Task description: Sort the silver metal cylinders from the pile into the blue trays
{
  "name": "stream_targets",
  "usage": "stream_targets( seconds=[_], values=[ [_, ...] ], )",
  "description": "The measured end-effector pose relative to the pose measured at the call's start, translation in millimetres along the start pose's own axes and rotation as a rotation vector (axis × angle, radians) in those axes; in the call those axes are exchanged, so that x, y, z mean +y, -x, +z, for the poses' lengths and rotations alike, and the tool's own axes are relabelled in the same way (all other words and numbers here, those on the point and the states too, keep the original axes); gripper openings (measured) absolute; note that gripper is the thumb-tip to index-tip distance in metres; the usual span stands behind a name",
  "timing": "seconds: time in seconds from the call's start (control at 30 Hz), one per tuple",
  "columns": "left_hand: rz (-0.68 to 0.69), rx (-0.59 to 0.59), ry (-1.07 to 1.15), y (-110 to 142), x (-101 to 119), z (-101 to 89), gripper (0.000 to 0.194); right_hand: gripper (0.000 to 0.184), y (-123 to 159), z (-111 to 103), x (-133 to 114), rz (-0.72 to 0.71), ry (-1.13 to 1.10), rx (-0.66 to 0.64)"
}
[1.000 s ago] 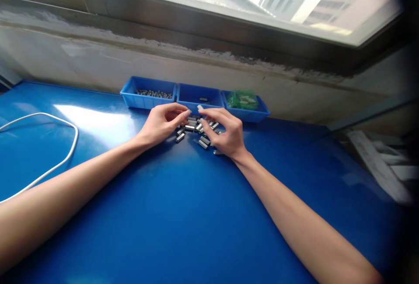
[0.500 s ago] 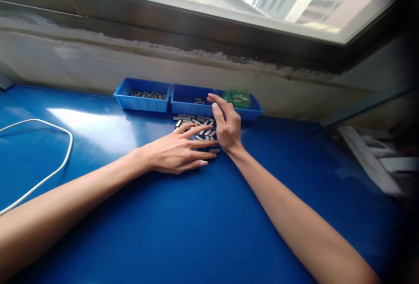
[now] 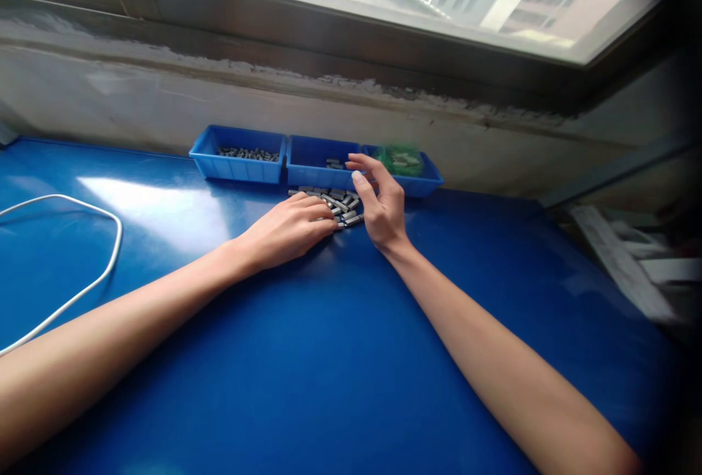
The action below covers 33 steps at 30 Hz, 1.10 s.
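- Lying palm down on the glossy blue table [image 3: 307, 358], the left hand [image 3: 288, 230] has its fingers curled loosely over the near edge of a heap of small metal pieces [image 3: 336, 201]; whether it grips any of them cannot be told.
- The pieces are short, dull-grey, rod-like bits, scattered in a loose pile on the table just in front of the middle bin [image 3: 315, 172].
- The right hand [image 3: 381, 204] stands on its edge just right of the pile, fingers spread and slightly bent, thumb apart; it looks released, with nothing seen in its grasp, its fingertips raised near the middle bin's front wall.
- Three shallow, rectangular blue plastic bins stand side by side against the wall, touching one another.
- The left bin [image 3: 237, 166] holds a row of small dark metal parts.
- The middle bin holds only a few grey bits.
- The right bin [image 3: 422, 183] holds something green and crinkled, perhaps a bag; it is too blurred to tell.
- A thin white cable [image 3: 102, 274] curves in a smooth loop across the table, well apart on the left.
- Behind the bins rises a rough, stained pale wall [image 3: 137, 102] under a dark metal window frame [image 3: 329, 29].
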<state>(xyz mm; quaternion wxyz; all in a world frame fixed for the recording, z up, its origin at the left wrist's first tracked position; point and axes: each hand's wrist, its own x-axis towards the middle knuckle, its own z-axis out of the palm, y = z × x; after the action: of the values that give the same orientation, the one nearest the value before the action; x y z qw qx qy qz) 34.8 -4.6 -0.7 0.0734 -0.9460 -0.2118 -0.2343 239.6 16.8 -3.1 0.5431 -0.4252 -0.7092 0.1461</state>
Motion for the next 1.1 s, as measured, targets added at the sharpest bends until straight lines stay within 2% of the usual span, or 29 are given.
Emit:
stream_targets(
  seconds=[0.37,0.6,0.73,0.83,0.93,1.03,1.1],
  values=[
    [-0.072,-0.018,-0.066,-2.5,3.2,5.3,0.028,0.033,0.4,1.6,-2.0,0.020,0.002,-0.025],
    [-0.012,-0.072,-0.104,-4.1,5.3,0.2,0.021,0.030,0.0,1.3,-2.1,0.025,0.007,-0.029],
    [-0.019,-0.072,-0.054,-4.0,4.8,2.0,0.023,0.027,0.1,0.8,-1.9,0.030,-0.006,-0.018],
    [-0.034,-0.024,0.066,-2.6,2.2,6.9,0.025,0.026,-0.1,0.5,-2.3,0.027,-0.017,-0.014],
    [-0.150,0.140,0.279,-1.1,-2.7,10.5,0.020,0.026,-0.3,0.4,-2.7,0.031,-0.013,-0.009],
    [-0.430,0.342,0.508,-0.4,-9.4,10.5,0.018,0.025,0.2,0.4,-2.6,0.035,-0.017,-0.014],
    [-0.603,0.416,0.663,-0.3,-14.1,10.0,0.024,0.024,0.9,0.5,-2.5,0.027,-0.023,-0.053]
  ],
)
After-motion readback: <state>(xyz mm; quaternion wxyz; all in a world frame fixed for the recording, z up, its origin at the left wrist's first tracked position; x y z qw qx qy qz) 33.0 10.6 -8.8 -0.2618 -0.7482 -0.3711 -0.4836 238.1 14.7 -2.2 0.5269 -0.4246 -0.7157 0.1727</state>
